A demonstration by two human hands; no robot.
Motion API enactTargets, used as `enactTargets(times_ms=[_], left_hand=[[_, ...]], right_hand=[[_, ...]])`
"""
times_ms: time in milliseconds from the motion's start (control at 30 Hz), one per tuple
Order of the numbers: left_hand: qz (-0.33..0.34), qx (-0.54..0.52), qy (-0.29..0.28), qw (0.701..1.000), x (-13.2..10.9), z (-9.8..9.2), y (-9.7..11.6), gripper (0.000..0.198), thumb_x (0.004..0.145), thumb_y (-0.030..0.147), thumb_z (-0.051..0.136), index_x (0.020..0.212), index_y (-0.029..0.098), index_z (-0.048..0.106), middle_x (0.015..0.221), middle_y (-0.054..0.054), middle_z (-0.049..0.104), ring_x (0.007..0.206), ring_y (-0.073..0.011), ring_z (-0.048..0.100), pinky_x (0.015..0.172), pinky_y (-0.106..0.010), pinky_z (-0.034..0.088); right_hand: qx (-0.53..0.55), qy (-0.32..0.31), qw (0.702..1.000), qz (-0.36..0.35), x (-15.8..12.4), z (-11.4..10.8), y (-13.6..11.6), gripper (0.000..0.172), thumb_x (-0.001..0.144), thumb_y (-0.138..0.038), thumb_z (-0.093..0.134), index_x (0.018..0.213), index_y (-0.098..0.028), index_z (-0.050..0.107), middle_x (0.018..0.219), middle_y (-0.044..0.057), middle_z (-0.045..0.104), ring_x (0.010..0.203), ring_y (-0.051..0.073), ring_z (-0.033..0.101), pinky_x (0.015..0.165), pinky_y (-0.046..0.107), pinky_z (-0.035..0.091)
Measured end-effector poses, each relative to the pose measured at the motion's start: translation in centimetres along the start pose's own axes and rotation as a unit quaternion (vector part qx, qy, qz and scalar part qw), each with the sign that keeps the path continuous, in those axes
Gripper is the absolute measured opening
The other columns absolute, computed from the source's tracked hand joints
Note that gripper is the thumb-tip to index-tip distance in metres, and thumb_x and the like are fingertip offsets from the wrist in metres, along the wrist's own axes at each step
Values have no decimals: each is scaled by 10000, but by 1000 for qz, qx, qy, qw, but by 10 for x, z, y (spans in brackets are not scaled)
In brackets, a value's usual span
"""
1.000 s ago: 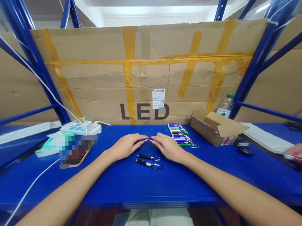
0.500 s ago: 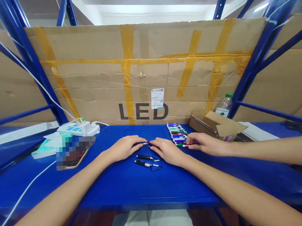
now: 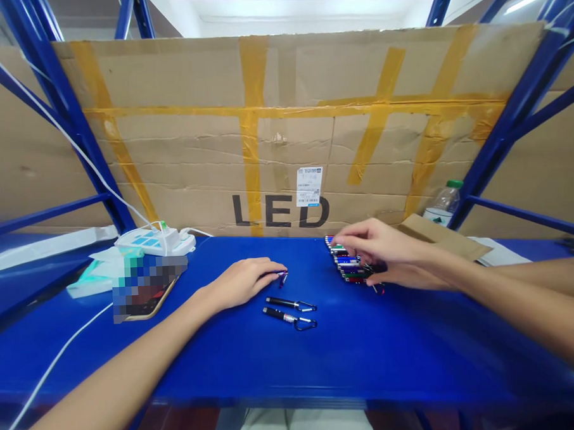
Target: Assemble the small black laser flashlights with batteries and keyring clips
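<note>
My left hand [image 3: 245, 280] rests on the blue table, fingers closed on a small purple penlight [image 3: 283, 277] whose end sticks out past the fingertips. In front of it lie a black penlight [image 3: 281, 301] and a second black penlight with a label [image 3: 278, 314], each with a carabiner clip. My right hand [image 3: 376, 239] is over the row of coloured penlights [image 3: 349, 269], its fingers bent and pinched at the far end. Whatever it grips is hidden. Below it, a co-worker's hand [image 3: 406, 276] touches the near end of the same row.
At the back right stand an open cardboard box [image 3: 435, 234] and a green-capped bottle [image 3: 445, 202]. To the left lie a phone [image 3: 152, 297], a tissue pack [image 3: 92, 277] and a white power strip [image 3: 159, 241] with cables. A large cardboard sheet [image 3: 193, 149] closes off the back.
My right hand has left my left hand's side and moved right to the row of penlights. My left hand still holds the purple penlight. The view has shifted slightly.
</note>
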State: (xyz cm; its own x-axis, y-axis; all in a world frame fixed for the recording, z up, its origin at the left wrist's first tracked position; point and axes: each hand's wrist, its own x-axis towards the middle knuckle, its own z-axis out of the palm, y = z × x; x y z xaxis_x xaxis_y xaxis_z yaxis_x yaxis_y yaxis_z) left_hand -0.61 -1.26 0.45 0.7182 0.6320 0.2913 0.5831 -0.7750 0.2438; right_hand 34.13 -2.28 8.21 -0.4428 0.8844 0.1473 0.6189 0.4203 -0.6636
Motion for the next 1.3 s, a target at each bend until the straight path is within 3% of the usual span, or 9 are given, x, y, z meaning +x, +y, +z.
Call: enactTargets(times_ms=[100, 233, 433, 767, 833, 933, 1033, 1167, 1300], left_hand=[[-3, -7, 12, 1000, 1, 1, 0, 393, 1168, 447, 456, 1432, 300, 707, 1317, -43, 778, 1177, -239, 749, 1019, -334, 551], [-7, -32, 35, 999, 3, 3, 1, 388, 1162, 450, 475, 1422, 288, 712, 1426, -34, 754, 1298, -245, 717, 1116, -357, 532], [-7, -66, 53, 996, 6, 7, 6, 356, 1156, 412, 485, 1402, 280, 706, 1408, -33, 759, 1279, -238, 724, 1105, -357, 542], [-31, -81, 61, 994, 10, 12, 15, 323, 1127, 438, 527, 1362, 277, 680, 1234, -31, 799, 1031, -222, 763, 925, -331, 573], [-26, -70, 66, 995, 10, 12, 14, 333, 1132, 450, 513, 1368, 284, 679, 1291, -30, 789, 1079, -226, 764, 962, -338, 577], [-10, -32, 84, 996, 9, 12, 11, 373, 1151, 456, 455, 1395, 278, 673, 1414, -47, 748, 1263, -253, 724, 1089, -373, 556], [-2, -22, 86, 996, 8, 9, 9, 389, 1162, 451, 430, 1427, 278, 658, 1436, -51, 731, 1297, -248, 705, 1130, -383, 541], [4, -6, 84, 996, 8, 6, 13, 375, 1166, 436, 429, 1417, 283, 661, 1365, -49, 740, 1208, -240, 725, 1068, -375, 564], [1, 18, 71, 997, 8, 5, 16, 350, 1162, 434, 442, 1383, 298, 676, 1265, -45, 745, 1098, -231, 734, 987, -356, 577]], right_hand=[[24, 47, 998, -32, 10, -8, -11, 505, 983, -640, 654, 1004, -162, 815, 717, 15, 638, 576, 131, 491, 523, 285, 367], [33, 58, 995, -67, 22, 24, -10, 449, 1020, -558, 606, 1096, -165, 809, 765, 20, 676, 628, 149, 555, 600, 299, 438], [-9, -16, 992, -121, 18, 68, 8, 445, 996, -456, 695, 1363, -205, 695, 1273, 116, 766, 960, 234, 712, 887, 397, 565], [94, 34, 991, -88, 18, 116, 14, 323, 965, -456, 747, 1168, -212, 685, 1023, 33, 749, 854, 198, 658, 798, 338, 518], [85, 51, 990, -104, 17, 120, 15, 224, 1007, -427, 680, 1068, -213, 696, 949, 25, 729, 863, 200, 645, 816, 340, 501], [156, 27, 984, -86, 18, 122, 16, 301, 1023, -504, 641, 984, -210, 691, 906, 17, 683, 778, 173, 603, 741, 320, 497], [321, -28, 947, -8, 17, 119, 16, 398, 949, -593, 722, 943, -199, 670, 811, -8, 606, 659, 141, 543, 627, 295, 485], [467, -80, 878, 70, 14, 112, 13, 298, 897, -438, 790, 855, -184, 641, 740, -20, 559, 613, 111, 483, 570, 260, 440], [425, -58, 899, 91, 15, 110, 13, 278, 929, -423, 745, 844, -178, 645, 706, -19, 559, 579, 106, 467, 514, 248, 389]])
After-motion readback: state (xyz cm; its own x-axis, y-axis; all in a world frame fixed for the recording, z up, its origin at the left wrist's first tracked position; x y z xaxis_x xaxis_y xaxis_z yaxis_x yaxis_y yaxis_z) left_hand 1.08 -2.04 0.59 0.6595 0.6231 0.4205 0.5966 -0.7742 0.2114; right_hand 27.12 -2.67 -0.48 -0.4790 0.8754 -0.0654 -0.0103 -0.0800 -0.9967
